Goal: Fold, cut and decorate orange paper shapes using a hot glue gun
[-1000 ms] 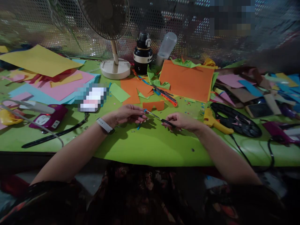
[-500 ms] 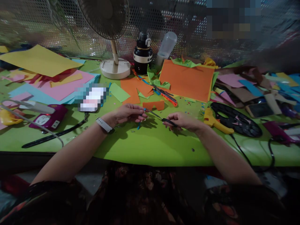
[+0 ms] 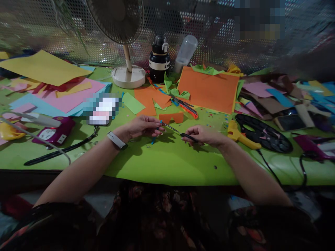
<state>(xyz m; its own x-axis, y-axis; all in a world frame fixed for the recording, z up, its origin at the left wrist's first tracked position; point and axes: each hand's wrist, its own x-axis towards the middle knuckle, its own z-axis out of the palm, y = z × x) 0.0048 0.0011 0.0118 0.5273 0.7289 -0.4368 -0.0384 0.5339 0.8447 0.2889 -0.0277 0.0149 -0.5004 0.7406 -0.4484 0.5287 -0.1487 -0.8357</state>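
My left hand (image 3: 146, 127) is pinching a narrow blue paper strip (image 3: 153, 141); part of it hangs below the fingers and a small blue bit shows at the fingertips. My right hand (image 3: 196, 135) is closed round a slim black-handled metal tool (image 3: 172, 128), whose exact kind I cannot make out. Its thin tip points left and meets the blue bit at my left fingertips. Just behind the hands lies an orange paper cut-out (image 3: 171, 117) with a notch in its front edge.
Scissors (image 3: 184, 106) lie behind the cut-out, near orange sheets (image 3: 209, 90). A yellow glue gun (image 3: 243, 136) rests beside a black tray (image 3: 264, 134) on the right. On the left are a phone (image 3: 101, 111) and a purple box (image 3: 54, 130). A fan (image 3: 128, 76) and bottle (image 3: 159, 64) stand behind.
The hanging blue strip has swung slightly left below my left fingers. Both hands have barely moved and keep their holds.
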